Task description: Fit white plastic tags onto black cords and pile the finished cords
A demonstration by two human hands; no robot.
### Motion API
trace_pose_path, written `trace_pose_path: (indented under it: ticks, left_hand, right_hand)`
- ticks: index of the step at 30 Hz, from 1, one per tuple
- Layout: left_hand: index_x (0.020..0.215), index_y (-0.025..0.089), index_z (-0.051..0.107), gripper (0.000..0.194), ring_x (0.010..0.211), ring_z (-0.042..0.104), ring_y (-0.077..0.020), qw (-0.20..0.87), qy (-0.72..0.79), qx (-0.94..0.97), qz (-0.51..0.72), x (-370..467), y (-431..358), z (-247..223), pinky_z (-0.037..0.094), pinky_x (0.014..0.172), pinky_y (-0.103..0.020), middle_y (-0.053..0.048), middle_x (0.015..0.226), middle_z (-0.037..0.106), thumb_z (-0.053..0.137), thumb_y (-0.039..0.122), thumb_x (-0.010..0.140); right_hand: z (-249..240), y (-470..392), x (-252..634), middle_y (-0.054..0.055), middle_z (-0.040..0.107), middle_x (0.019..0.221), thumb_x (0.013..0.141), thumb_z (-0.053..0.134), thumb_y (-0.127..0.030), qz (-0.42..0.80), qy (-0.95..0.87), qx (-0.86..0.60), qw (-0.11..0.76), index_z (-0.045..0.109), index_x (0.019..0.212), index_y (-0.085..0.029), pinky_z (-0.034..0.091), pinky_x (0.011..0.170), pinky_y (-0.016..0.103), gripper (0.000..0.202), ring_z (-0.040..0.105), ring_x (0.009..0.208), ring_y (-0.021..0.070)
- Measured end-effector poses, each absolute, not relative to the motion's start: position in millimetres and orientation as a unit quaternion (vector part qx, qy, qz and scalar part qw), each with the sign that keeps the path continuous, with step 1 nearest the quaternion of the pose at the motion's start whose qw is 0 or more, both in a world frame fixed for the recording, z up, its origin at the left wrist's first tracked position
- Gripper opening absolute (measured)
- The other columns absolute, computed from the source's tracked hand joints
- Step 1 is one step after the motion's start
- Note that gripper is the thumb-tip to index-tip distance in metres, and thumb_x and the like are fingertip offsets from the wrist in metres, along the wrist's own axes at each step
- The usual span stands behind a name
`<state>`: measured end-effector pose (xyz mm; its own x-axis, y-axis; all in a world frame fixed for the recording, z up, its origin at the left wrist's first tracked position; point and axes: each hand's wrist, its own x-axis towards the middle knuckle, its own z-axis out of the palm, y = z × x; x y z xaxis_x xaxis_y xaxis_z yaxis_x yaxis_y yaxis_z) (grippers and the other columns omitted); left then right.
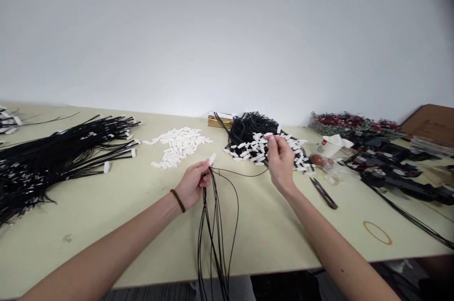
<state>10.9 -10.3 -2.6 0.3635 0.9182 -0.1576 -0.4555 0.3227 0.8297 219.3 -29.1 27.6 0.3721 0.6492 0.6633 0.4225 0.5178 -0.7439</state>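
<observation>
My left hand (195, 180) is closed around a white plastic connector (212, 159) and the tops of several thin black wires (216, 216). The wires hang from it past the table's front edge. My right hand (281, 158) is raised in a pinch in front of a heap of white connectors (250, 147). One black wire (244, 174) runs from the left hand's connector to the right hand and disappears behind it; its end between the fingertips is too small to see clearly. Loose white connectors (179, 145) lie in a pile beyond my left hand.
A large bundle of black wires (71, 150) with white ends covers the table's left side. Black wires (253, 126) and a gold box (219, 120) are at the back. To the right are thread snips (323, 193), a paper cup (331, 146), a rubber band (377, 233) and black cable assemblies (400, 187).
</observation>
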Motion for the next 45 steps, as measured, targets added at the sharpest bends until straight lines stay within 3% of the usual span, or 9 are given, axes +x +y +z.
trace_pose_path:
  ticks: [2, 4, 7, 9, 15, 24, 45]
  left_hand:
    - [0.068, 0.01, 0.053, 0.018, 0.042, 0.031, 0.0002, 0.745, 0.33, 0.351, 0.461, 12, -12, -2, 0.016, 0.034, -0.012, 0.004, 0.059, 0.041, 0.065, 0.025, 0.068]
    - [0.068, 0.01, 0.053, 0.017, 0.041, 0.031, 0.0, 0.744, 0.334, 0.348, 0.463, 13, -13, -2, 0.016, 0.033, -0.012, 0.004, 0.057, 0.039, 0.063, 0.023, 0.07]
    - [0.068, 0.011, 0.052, 0.015, 0.041, 0.031, 0.0, 0.74, 0.334, 0.347, 0.469, 13, -14, -2, 0.016, 0.034, -0.013, 0.005, 0.057, 0.039, 0.062, 0.023, 0.071]
    - [0.067, 0.011, 0.052, 0.016, 0.041, 0.031, -0.0001, 0.739, 0.333, 0.346, 0.472, 14, -14, -1, 0.017, 0.034, -0.013, 0.005, 0.057, 0.04, 0.062, 0.023, 0.071]
    - [0.066, 0.011, 0.052, 0.021, 0.041, 0.032, -0.0004, 0.745, 0.333, 0.342, 0.466, 15, -18, 1, 0.017, 0.034, -0.013, 0.005, 0.055, 0.041, 0.066, 0.027, 0.066]
    - [0.065, 0.012, 0.053, 0.024, 0.041, 0.034, -0.0006, 0.749, 0.331, 0.351, 0.454, 17, -21, 2, 0.016, 0.034, -0.014, 0.004, 0.058, 0.045, 0.069, 0.029, 0.062]
    - [0.066, 0.012, 0.054, 0.021, 0.039, 0.033, 0.0, 0.77, 0.31, 0.354, 0.431, 16, -23, 5, 0.016, 0.034, -0.014, 0.003, 0.06, 0.05, 0.068, 0.027, 0.064]
  right_hand:
    - [25, -36, 207, 0.0, 0.054, 0.065, 0.085, 0.045, -0.035, -0.033, -0.635, -0.485, 0.601, 0.062, 0.088, -0.02, 0.037, 0.049, 0.024, 0.023, 0.048, 0.054, 0.0115]
    - [23, -42, 195, 0.004, 0.059, 0.074, 0.088, 0.041, -0.03, -0.103, -0.712, -0.449, 0.53, 0.061, 0.095, -0.02, 0.041, 0.057, 0.025, 0.023, 0.054, 0.066, 0.0141]
    - [17, -46, 182, 0.002, 0.055, 0.065, 0.09, 0.039, -0.026, -0.156, -0.779, -0.41, 0.448, 0.057, 0.106, -0.018, 0.037, 0.052, 0.023, 0.026, 0.05, 0.059, 0.0121]
    - [11, -46, 178, 0.0, 0.05, 0.059, 0.089, 0.041, -0.023, -0.181, -0.794, -0.394, 0.426, 0.058, 0.101, -0.017, 0.034, 0.049, 0.021, 0.022, 0.045, 0.053, 0.0105]
    - [2, -41, 179, -0.003, 0.045, 0.052, 0.081, 0.054, -0.015, -0.294, -0.773, -0.348, 0.441, 0.058, 0.082, -0.016, 0.029, 0.047, 0.022, 0.004, 0.038, 0.049, 0.0082]
    - [4, -41, 185, -0.005, 0.043, 0.049, 0.073, 0.063, -0.009, -0.42, -0.755, -0.272, 0.424, 0.054, 0.095, -0.012, 0.026, 0.048, 0.025, 0.024, 0.033, 0.05, 0.0082]
    - [2, -38, 195, -0.005, 0.045, 0.05, 0.072, 0.065, -0.01, -0.447, -0.767, -0.249, 0.388, 0.05, 0.11, -0.012, 0.024, 0.048, 0.027, 0.041, 0.035, 0.05, 0.0086]
